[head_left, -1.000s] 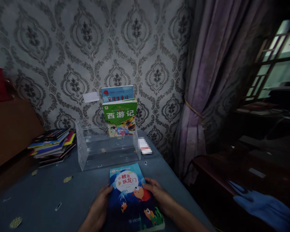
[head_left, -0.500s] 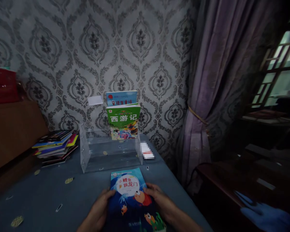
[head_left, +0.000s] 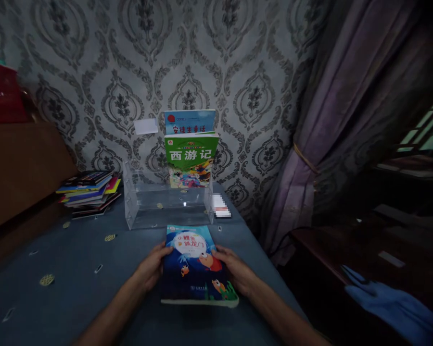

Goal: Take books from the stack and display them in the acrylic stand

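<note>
Between my two hands is a blue picture book, its cover with cartoon fish facing up. My left hand grips its left edge, thumb on the cover and fingers hidden underneath. At the right edge my right hand holds it the same way. Just beyond the book stands a clear tiered book rack. A green book leans upright in its upper right part, and a light blue book shows behind it.
A stack of books lies at the left on the blue tablecloth, beside a brown box bearing a red container. Right of the rack lies a white blurred item. A purple curtain and a blue glove-like thing are at the right.
The view has tilted down, so the rack and wall sit higher. Both hands and the blue book appear higher in view, and the book's near edge now shows.
</note>
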`<state>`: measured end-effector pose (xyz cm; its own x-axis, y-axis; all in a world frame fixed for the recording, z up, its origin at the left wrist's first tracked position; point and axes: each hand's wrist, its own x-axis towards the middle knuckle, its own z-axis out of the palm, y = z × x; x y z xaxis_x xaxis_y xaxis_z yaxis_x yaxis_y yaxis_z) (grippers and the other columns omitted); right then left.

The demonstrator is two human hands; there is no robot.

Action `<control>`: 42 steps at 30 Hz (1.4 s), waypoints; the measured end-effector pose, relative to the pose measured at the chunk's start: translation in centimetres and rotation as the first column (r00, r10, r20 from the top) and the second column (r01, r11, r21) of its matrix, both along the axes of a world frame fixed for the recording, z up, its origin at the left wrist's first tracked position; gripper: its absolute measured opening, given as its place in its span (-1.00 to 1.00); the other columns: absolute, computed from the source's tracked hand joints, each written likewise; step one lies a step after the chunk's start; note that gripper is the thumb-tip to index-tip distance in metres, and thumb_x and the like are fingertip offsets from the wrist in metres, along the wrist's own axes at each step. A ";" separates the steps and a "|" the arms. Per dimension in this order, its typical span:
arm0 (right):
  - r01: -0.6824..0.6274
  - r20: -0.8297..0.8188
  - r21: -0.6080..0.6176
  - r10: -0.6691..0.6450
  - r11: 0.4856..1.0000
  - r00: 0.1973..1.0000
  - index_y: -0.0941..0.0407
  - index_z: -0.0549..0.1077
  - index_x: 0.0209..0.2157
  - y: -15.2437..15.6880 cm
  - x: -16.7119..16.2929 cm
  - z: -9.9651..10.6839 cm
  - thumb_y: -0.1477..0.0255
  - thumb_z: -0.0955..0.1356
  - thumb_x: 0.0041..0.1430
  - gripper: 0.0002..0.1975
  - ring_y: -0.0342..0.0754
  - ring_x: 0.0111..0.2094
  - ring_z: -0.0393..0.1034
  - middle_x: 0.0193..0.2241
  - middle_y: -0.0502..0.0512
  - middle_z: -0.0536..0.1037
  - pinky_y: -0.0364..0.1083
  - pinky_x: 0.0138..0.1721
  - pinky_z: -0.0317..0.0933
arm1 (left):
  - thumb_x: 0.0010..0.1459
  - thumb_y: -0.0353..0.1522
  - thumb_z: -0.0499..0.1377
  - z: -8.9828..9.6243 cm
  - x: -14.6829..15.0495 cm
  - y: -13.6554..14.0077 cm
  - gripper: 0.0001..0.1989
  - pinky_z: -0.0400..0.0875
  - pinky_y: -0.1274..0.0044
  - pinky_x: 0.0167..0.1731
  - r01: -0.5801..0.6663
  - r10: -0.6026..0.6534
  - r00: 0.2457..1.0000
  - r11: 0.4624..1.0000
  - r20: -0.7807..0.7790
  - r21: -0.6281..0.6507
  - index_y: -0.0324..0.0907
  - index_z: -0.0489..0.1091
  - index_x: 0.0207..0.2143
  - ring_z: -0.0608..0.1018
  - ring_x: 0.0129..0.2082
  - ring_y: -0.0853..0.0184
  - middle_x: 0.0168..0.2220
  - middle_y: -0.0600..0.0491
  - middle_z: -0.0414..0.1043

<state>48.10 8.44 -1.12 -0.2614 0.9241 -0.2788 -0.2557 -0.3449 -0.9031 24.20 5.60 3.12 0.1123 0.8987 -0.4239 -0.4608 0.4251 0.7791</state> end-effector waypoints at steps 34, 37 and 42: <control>-0.098 0.083 0.388 0.071 0.917 0.994 0.07 0.48 -0.14 3.0 -1.2 -0.3 -0.06 0.48 0.00 -0.44 -0.04 -0.47 0.49 -0.50 -0.04 0.57 -0.07 -0.34 0.39 | -0.10 -0.30 0.47 -2.6 -1.7 2.8 -0.20 0.42 0.34 0.08 0.100 -0.104 0.995 0.916 -0.012 0.388 -0.12 0.34 0.22 0.54 0.10 0.02 0.10 -0.10 0.51; -0.122 0.095 0.377 0.093 0.918 0.991 0.07 0.50 -0.13 3.0 -0.7 -0.3 -0.03 0.50 -0.01 -0.45 0.02 -0.36 0.54 -0.39 0.02 0.63 -0.02 -0.25 0.42 | -0.14 -0.30 0.48 -2.9 -1.9 2.8 -0.18 0.45 0.35 0.03 0.118 -0.114 0.993 0.917 -0.032 0.381 -0.12 0.34 0.22 0.55 0.07 0.02 0.09 -0.10 0.52; -0.164 0.077 0.340 0.146 0.926 0.986 0.06 0.50 -0.04 2.7 -0.1 0.0 0.06 0.53 -0.04 -0.43 0.15 -0.12 0.56 -0.21 0.12 0.66 0.12 -0.01 0.39 | -0.15 -0.30 0.47 -3.1 -1.9 2.8 -0.16 0.48 0.39 -0.03 0.129 -0.117 0.992 0.923 -0.056 0.363 -0.15 0.33 0.22 0.56 0.04 0.03 0.08 -0.11 0.52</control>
<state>48.01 11.14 -1.14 -0.4030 0.9146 0.0332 -0.1765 -0.0420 -0.9834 22.27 8.41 0.01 0.2234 0.9719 -0.0748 -0.3946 0.1603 0.9048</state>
